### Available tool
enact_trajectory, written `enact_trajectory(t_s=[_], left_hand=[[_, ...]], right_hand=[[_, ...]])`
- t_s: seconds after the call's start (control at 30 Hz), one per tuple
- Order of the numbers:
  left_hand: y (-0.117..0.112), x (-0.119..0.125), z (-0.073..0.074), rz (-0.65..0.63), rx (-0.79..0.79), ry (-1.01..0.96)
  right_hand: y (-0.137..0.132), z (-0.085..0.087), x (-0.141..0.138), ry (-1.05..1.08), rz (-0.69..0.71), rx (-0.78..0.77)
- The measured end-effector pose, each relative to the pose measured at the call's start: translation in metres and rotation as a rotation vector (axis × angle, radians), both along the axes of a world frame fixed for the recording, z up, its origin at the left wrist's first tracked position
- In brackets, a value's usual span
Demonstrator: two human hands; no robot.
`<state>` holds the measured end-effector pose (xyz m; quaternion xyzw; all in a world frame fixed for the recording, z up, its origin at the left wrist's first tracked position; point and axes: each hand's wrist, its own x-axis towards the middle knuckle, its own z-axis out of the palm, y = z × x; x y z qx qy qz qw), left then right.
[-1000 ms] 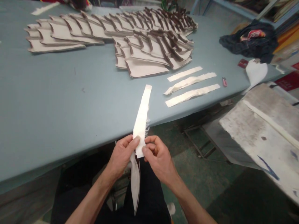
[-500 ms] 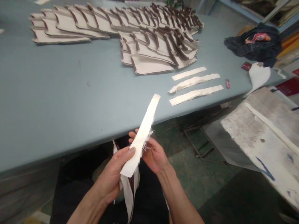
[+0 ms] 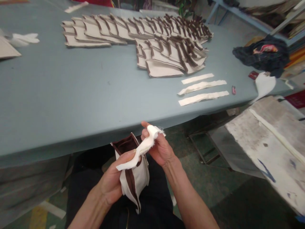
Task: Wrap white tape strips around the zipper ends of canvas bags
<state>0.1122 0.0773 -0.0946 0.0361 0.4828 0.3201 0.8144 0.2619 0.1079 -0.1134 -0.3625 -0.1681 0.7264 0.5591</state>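
Over my lap, my left hand (image 3: 116,178) is closed round a cream and brown sewn fabric piece (image 3: 140,178) and the lower end of a cream fabric strip (image 3: 143,147), with the thumb on top. The fabric piece hangs down and shows a dark brown inside at its upper end. My right hand (image 3: 160,148) holds the upper part of the strip, which bends over its fingers; frayed threads stick out along that edge. Three more cream strips (image 3: 203,98) lie side by side on the table, beyond my right hand.
Rows of overlapping cream and brown fabric pieces (image 3: 164,68) cover the back of the blue-grey table (image 3: 71,105). A small pink object (image 3: 233,90) and a dark cloth bundle (image 3: 262,52) lie to the right. A stained board (image 3: 269,143) stands beside the table at right.
The strip, straight and pointing away before, is now bent over my right hand's fingers. The fabric piece has come up into fuller view behind it. The view has shifted left.
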Motion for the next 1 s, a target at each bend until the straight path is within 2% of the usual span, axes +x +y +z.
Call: enact_trajectory(t_s=[0.07, 0.1, 0.17, 0.27, 0.37, 0.47, 0.63, 0.7, 0.8, 0.83, 0.87, 1.0], left_hand=[[-0.003, -0.005, 0.005, 0.001, -0.022, -0.051], [-0.005, -0.007, 0.006, -0.017, 0.024, -0.052], [-0.009, -0.014, 0.008, -0.054, 0.217, 0.043], [-0.017, -0.03, 0.009, -0.036, 0.572, 0.399], [-0.029, -0.056, 0.01, 0.003, 0.84, 0.835], [-0.041, -0.08, 0.015, 0.007, 0.934, 1.073], [-0.046, -0.098, 0.035, 0.057, 0.967, 1.099], [-0.043, -0.1, 0.04, 0.074, 0.955, 1.063], [-0.037, -0.102, 0.034, 0.098, 0.893, 0.976], [-0.037, -0.103, 0.028, 0.116, 0.857, 0.934], [-0.036, -0.104, 0.021, 0.139, 0.816, 0.889], [-0.038, -0.107, -0.009, 0.227, 0.68, 0.774]], right_hand=[[0.0, 0.012, -0.003, -0.029, 0.05, 0.028], [0.0, 0.018, -0.005, -0.039, 0.074, 0.048], [0.001, 0.031, -0.009, -0.047, 0.104, 0.097], [0.001, 0.053, -0.017, -0.072, 0.103, 0.189], [-0.001, 0.077, -0.024, -0.154, -0.003, 0.317], [-0.005, 0.099, -0.03, -0.262, -0.151, 0.423], [-0.005, 0.12, -0.051, -0.398, -0.293, 0.472], [0.007, 0.12, -0.066, -0.528, -0.342, 0.463], [0.039, 0.105, -0.093, -0.948, -0.325, 0.452], [0.051, 0.096, -0.103, -1.142, -0.265, 0.44], [0.063, 0.085, -0.113, -1.236, -0.216, 0.417], [0.091, 0.037, -0.141, -1.427, 0.018, 0.308]])
